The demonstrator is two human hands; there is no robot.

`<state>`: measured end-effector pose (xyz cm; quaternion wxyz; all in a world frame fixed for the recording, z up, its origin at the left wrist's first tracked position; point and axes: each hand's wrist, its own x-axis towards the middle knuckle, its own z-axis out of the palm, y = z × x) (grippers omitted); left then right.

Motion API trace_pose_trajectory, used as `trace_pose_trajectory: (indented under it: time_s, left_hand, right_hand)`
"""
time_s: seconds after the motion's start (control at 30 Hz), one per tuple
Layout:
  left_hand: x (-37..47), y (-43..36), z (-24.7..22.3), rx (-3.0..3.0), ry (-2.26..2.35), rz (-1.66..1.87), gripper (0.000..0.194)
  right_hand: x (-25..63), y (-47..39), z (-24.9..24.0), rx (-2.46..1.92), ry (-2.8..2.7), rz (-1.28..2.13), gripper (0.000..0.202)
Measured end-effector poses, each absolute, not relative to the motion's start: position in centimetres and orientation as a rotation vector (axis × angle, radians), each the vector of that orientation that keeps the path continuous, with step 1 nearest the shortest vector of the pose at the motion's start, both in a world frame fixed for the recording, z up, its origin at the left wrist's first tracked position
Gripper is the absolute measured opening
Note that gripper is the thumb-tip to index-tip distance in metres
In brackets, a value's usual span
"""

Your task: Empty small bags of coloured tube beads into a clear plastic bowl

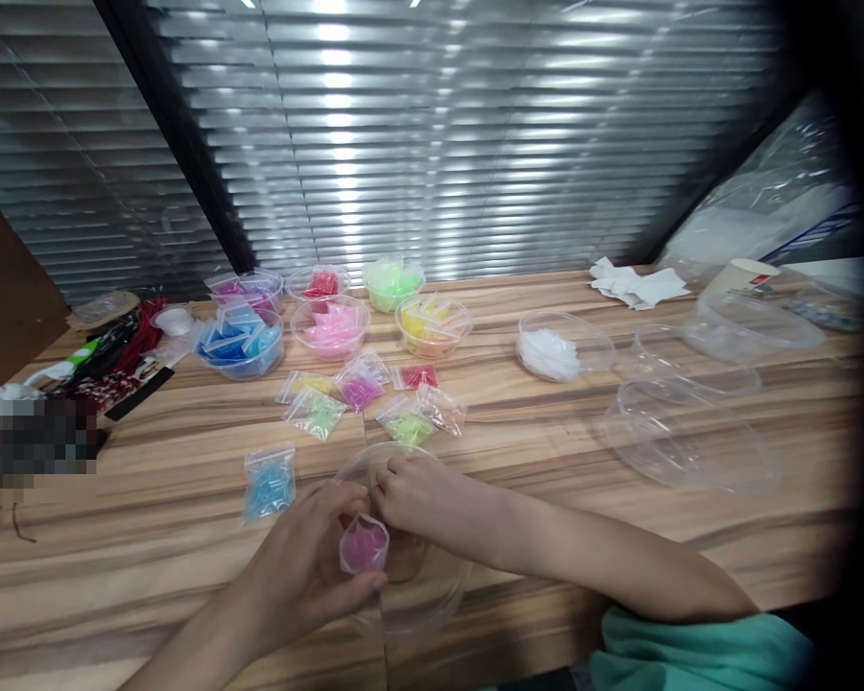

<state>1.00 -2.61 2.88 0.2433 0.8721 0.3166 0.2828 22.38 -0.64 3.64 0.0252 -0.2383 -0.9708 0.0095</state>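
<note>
My left hand point(309, 557) is closed around a small clear bag of pink-purple bits point(364, 547), its thumb below and fingers above. Just right of the bag's top, my right hand point(407, 494) has its fingers curled together; whatever they pinch is hidden. Both hands are over a clear round container point(450, 600). A bag of blue bits point(270, 487) lies to the left. Beyond the hands lie small bags with green point(408, 427), purple point(360, 389), yellow point(313, 384) and red point(418, 375) contents.
Bowls of blue point(237, 345), pink point(331, 328), yellow-orange point(433, 326) and green point(395, 283) bags stand toward the blinds. At right are a bowl of white pieces point(548, 353), clear containers point(691, 437), tissue point(637, 285) and a paper cup point(741, 278). Cords and tools point(119, 355) lie left.
</note>
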Motion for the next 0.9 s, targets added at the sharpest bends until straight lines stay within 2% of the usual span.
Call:
trace_pose_trajectory:
  time_s: [0.17,0.3,0.9]
  left_hand:
    - [1.0,-2.7,3.0,2.398,0.855,0.749,0.052]
    - [0.9,-2.7,2.8,2.405,0.847,0.736,0.054]
    - [0.8,-2.6,2.5,2.44,0.82,0.725,0.06]
  right_hand:
    - [23.6,-0.3,6.1,-0.589,-2.942,0.266,0.016]
    - [23.8,-0.3,5.9,-0.533,-2.944,0.375,0.02]
    - [23.6,-0.4,4.4,-0.557,-2.979,0.526,0.021]
